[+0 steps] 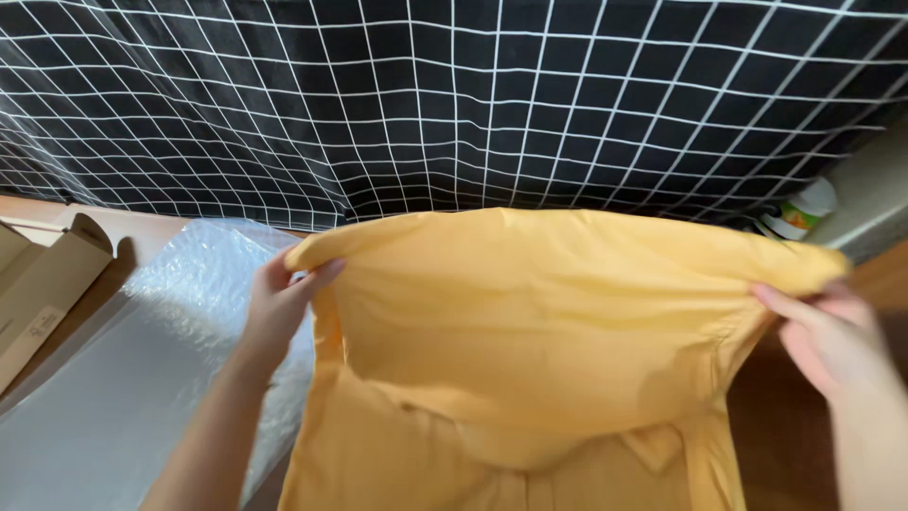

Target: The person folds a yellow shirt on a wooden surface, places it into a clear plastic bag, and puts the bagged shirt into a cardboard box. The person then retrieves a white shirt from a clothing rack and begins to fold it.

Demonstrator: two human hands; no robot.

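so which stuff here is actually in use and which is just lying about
In use:
- orange cloth, held up by its top edge
- left hand
- right hand

Lying about:
- bubble wrap sheet
- cardboard box
- black checked fabric
- bottle

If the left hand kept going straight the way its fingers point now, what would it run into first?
The left hand pinches the top corner of the yellow-orange fabric, fingers pointing up and right. Going straight on, it would probably meet more of that fabric's top fold first, then the black white-gridded cloth beyond; depth is unclear.
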